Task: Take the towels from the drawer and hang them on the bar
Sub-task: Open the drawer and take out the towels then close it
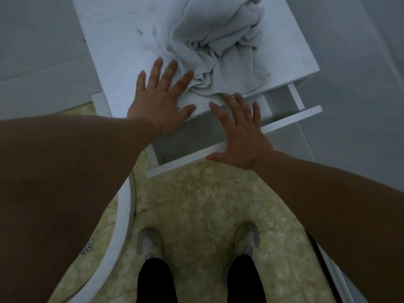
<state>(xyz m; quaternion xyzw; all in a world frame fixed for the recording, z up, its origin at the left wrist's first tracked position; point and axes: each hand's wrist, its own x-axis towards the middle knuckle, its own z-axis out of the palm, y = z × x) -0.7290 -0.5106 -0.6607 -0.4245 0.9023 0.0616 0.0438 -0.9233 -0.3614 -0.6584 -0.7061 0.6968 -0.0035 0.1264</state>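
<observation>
Head view: towels (214, 47) are lying in a crumpled heap on the surface (113, 62) just behind the open drawer (293, 119), not in it. Left hand (161, 101) is lying flat behind the drawer, grip spread, fingertips touching the towel edge. Right hand (238, 136) is hovering over the drawer, grip spread, pinching nothing. Risk: the heap is looking tangled, so tugging one towel is likely dragging the rest into the drawer or onto the floor (196, 204). Bar isn't showing.

Beyond the left grip (161, 106), the towel (214, 44) is soft, matt grey cloth, slightly fuzzy. The cabinet top (113, 62) under it is matt white, faintly grained. Below that grip, the floor (196, 204) is mottled beige tile.
</observation>
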